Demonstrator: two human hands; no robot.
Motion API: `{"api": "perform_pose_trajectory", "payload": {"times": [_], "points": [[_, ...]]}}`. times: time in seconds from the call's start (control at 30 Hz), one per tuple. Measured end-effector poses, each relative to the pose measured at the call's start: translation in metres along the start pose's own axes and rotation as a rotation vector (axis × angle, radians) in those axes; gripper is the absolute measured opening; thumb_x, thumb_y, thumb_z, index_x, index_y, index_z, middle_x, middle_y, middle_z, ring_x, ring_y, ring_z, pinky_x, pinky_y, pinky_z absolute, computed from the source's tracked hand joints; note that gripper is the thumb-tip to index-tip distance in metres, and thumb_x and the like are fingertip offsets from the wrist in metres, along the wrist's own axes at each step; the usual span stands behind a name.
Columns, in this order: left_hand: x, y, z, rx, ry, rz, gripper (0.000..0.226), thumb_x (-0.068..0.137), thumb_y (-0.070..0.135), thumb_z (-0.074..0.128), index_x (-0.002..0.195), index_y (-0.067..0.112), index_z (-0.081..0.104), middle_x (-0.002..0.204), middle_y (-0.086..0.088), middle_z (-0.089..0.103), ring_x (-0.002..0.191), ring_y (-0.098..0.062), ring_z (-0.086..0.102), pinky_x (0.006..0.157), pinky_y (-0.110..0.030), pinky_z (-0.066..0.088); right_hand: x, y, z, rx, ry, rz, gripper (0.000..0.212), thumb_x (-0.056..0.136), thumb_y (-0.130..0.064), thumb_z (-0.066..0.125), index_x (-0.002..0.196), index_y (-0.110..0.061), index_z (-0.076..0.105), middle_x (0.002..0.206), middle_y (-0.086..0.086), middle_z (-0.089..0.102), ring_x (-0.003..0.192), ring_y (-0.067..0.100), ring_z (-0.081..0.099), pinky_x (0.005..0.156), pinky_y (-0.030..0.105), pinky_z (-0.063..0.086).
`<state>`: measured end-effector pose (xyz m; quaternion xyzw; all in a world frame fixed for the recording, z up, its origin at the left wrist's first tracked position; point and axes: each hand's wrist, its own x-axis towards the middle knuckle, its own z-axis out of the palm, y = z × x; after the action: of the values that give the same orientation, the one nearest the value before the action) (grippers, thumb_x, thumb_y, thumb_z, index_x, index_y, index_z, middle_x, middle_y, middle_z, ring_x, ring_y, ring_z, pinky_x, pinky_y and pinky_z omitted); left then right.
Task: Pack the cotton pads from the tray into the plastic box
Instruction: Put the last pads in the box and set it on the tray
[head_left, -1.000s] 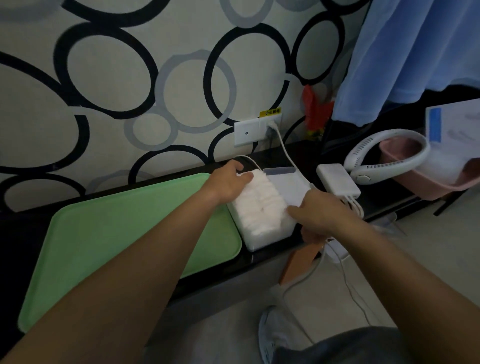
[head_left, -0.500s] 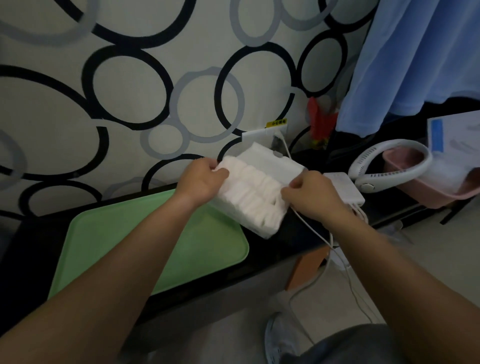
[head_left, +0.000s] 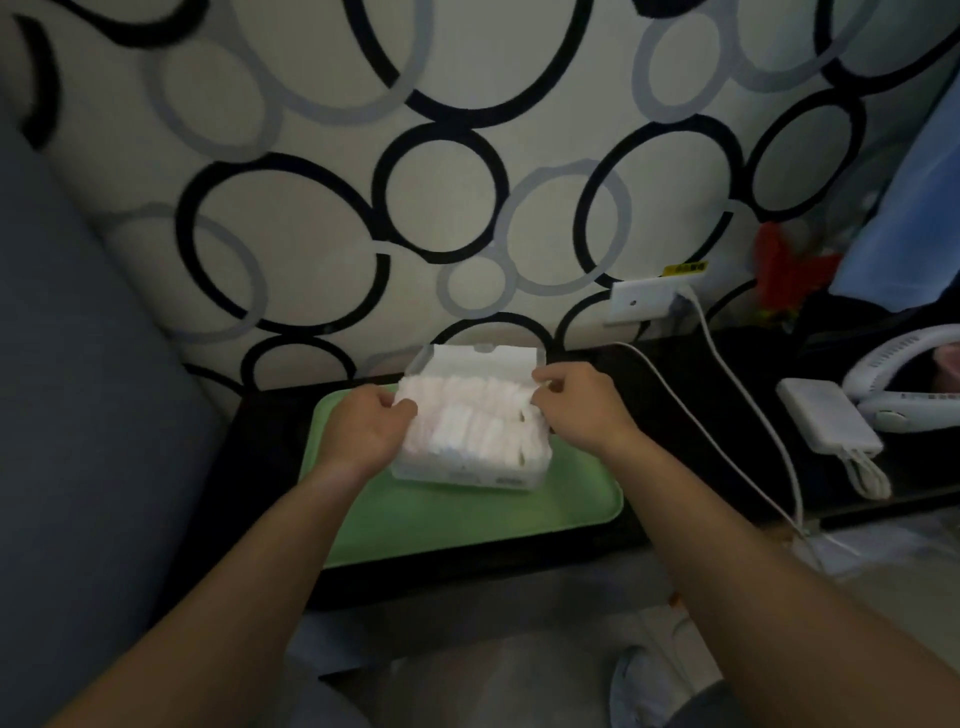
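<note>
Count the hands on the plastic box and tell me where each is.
2. The left hand grips the plastic box at its left end; the right hand holds its right end, fingers at the cotton pads. No others show.

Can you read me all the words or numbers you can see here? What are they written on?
No text here is clear enough to read.
Yellow sticker above the wall socket: dark print, too blurred to read.
Plastic box, front wall: faint marks, too small to read.
White neck fan: a faint line of print, too small to read.
</note>
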<state>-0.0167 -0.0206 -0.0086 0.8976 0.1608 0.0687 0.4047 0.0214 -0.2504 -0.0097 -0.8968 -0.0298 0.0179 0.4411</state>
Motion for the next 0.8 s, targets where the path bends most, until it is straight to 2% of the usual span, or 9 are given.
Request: {"api": "perform_pose_trajectory", "payload": {"times": [0.07, 0.17, 0.3, 0.37, 0.43, 0.5, 0.57, 0.67, 0.8], "points": [[0.002, -0.019, -0.004, -0.067, 0.001, -0.071, 0.037, 0.076, 0.036, 0.060, 0.079, 0.000, 0.069, 0.082, -0.022, 0.070, 0.080, -0.036, 0.067, 0.074, -0.049, 0.058, 0.005, -0.001, 0.013, 0.010, -0.044, -0.022, 0.040, 0.093, -0.011, 0.058, 0.133, -0.012, 0.061, 0.101, 0.003, 0.067, 0.094, 0.019, 0.065, 0.093, 0.034, 0.053], [0.005, -0.042, -0.007, -0.103, -0.026, -0.150, 0.026, 0.076, 0.035, 0.060, 0.079, 0.011, 0.069, 0.076, -0.015, 0.063, 0.075, -0.031, 0.065, 0.075, -0.054, 0.059, 0.015, 0.003, 0.030, 0.016, -0.084, -0.049, 0.037, 0.092, -0.008, 0.059, 0.129, -0.014, 0.064, 0.092, -0.002, 0.066, 0.085, 0.018, 0.066, 0.090, 0.036, 0.056], [0.010, -0.058, -0.014, -0.148, -0.042, -0.193, 0.031, 0.086, 0.027, 0.061, 0.085, -0.004, 0.069, 0.074, -0.015, 0.065, 0.076, -0.036, 0.068, 0.076, -0.052, 0.060, 0.032, 0.014, 0.050, 0.071, -0.127, -0.039, 0.037, 0.091, -0.007, 0.061, 0.126, -0.017, 0.066, 0.090, 0.003, 0.070, 0.085, 0.026, 0.070, 0.083, 0.047, 0.058], [0.012, -0.063, -0.014, -0.065, -0.028, -0.147, 0.031, 0.087, 0.028, 0.061, 0.091, -0.002, 0.068, 0.086, -0.015, 0.067, 0.087, -0.034, 0.067, 0.080, -0.047, 0.057, 0.035, 0.015, 0.054, 0.077, -0.150, -0.022, 0.038, 0.091, -0.007, 0.062, 0.128, -0.014, 0.064, 0.093, 0.003, 0.070, 0.085, 0.024, 0.070, 0.084, 0.044, 0.058], [0.011, -0.061, -0.014, 0.171, 0.039, -0.008, 0.035, 0.090, 0.035, 0.060, 0.114, 0.010, 0.064, 0.116, -0.010, 0.061, 0.105, -0.029, 0.061, 0.089, -0.041, 0.050, 0.037, 0.013, 0.055, -0.020, -0.169, -0.028, 0.041, 0.092, -0.015, 0.063, 0.133, -0.013, 0.059, 0.108, 0.004, 0.069, 0.095, 0.023, 0.068, 0.091, 0.039, 0.055], [0.004, -0.054, -0.011, 0.271, 0.039, 0.239, 0.047, 0.095, 0.039, 0.054, 0.139, 0.021, 0.049, 0.145, -0.001, 0.045, 0.129, -0.023, 0.047, 0.103, -0.040, 0.043, 0.032, 0.004, 0.050, -0.246, -0.117, -0.114, 0.045, 0.095, -0.027, 0.058, 0.139, -0.017, 0.053, 0.132, 0.006, 0.058, 0.115, 0.023, 0.058, 0.100, 0.038, 0.047], [-0.001, -0.048, -0.005, 0.364, -0.127, 0.419, 0.058, 0.101, 0.046, 0.040, 0.154, 0.025, 0.029, 0.163, 0.008, 0.021, 0.149, -0.014, 0.019, 0.121, -0.039, 0.022, 0.020, -0.005, 0.050, -0.412, -0.106, -0.275, 0.050, 0.099, -0.035, 0.049, 0.146, -0.021, 0.042, 0.148, 0.005, 0.044, 0.130, 0.024, 0.046, 0.108, 0.041, 0.040], [-0.005, -0.046, 0.010, 0.636, -0.345, 0.484, 0.066, 0.102, 0.054, 0.016, 0.158, 0.025, -0.004, 0.163, 0.012, -0.014, 0.150, -0.007, -0.015, 0.124, -0.041, -0.005, 0.002, -0.005, 0.056, -0.669, -0.275, -0.454, 0.063, 0.103, -0.045, 0.027, 0.158, -0.020, 0.008, 0.166, 0.002, 0.008, 0.151, 0.019, 0.011, 0.123, 0.040, 0.012], [-0.002, -0.045, 0.017, 0.765, -0.355, 0.481, 0.061, 0.104, 0.050, 0.007, 0.157, 0.026, -0.012, 0.162, 0.012, -0.022, 0.149, -0.008, -0.021, 0.123, -0.046, -0.009, 0.001, 0.003, 0.066, -0.890, -0.392, -0.410, 0.065, 0.102, -0.052, 0.008, 0.154, -0.021, -0.016, 0.163, -0.001, -0.019, 0.150, 0.012, -0.017, 0.121, 0.043, -0.013]]}}
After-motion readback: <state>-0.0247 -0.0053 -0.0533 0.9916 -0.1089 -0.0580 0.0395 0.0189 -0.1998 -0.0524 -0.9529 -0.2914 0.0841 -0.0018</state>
